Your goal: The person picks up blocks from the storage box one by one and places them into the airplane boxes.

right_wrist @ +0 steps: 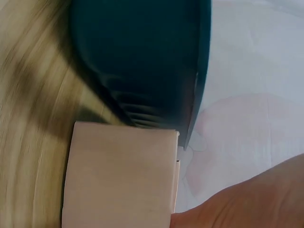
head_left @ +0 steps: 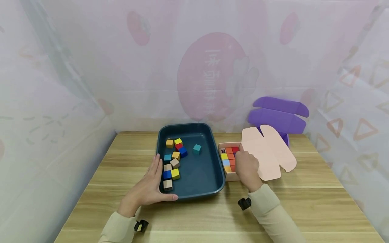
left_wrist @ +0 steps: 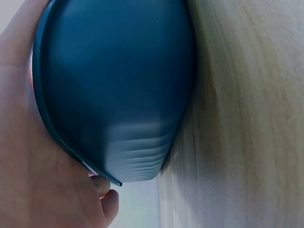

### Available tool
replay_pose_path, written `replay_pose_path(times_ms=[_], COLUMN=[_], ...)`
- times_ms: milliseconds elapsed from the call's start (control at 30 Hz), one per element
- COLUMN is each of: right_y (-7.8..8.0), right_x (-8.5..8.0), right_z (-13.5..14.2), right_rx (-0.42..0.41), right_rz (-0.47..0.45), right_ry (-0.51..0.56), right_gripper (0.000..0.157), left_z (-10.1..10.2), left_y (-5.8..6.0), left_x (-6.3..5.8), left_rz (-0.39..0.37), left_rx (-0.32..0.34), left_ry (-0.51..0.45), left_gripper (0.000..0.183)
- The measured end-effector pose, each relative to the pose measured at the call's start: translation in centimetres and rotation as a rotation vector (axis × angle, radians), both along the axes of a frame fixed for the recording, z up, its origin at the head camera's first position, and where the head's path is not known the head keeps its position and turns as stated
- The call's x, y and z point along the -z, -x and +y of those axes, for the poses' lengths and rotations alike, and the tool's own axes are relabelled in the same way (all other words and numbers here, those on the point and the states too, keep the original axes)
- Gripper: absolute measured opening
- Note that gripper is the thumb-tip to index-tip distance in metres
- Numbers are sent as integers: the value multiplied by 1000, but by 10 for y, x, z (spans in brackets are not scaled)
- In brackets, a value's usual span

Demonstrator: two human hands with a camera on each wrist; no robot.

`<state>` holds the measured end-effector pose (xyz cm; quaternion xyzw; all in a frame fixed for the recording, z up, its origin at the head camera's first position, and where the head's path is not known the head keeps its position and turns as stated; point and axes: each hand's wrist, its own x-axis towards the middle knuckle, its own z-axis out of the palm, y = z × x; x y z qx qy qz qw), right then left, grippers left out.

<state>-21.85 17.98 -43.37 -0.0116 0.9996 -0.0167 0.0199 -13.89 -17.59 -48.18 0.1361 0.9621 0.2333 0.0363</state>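
Open purple box (head_left: 278, 115), wood-grain table (head_left: 194, 222), pink-printed pale sheet (head_left: 152, 74)

The left hand (left_wrist: 40, 156) fills the left side, lying against the rim of a dark blue tray (left_wrist: 116, 71); two fingertips (left_wrist: 110, 206) show just past the rim's lower end. The tray's outer wall faces the camera, smooth above and crossed by ridges near the bottom. A wood-grained tabletop (left_wrist: 251, 118) takes up the right, with a shadow beside the tray. A pale backdrop (left_wrist: 137, 204) shows below, between fingertips and tabletop.
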Motion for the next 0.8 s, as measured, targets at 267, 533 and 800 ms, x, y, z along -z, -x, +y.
replay_pose_path(times_ms=[267,533,800], right_y=[7,20,31], right_x=[-1,2,7], right_z=[3,8,2], right_rx=[-93,-178,-301], right_rz=[-54,-92,-88], right_ry=[-100,-201,-389], right_gripper=[8,28,14], left_z=[2,3,0], left_y=[4,6,7], left_x=[1,2,4], left_rz=[-10,-6,0], left_rx=[8,11,-2], left_ry=[-2,2,5], left_gripper=[152,152,151])
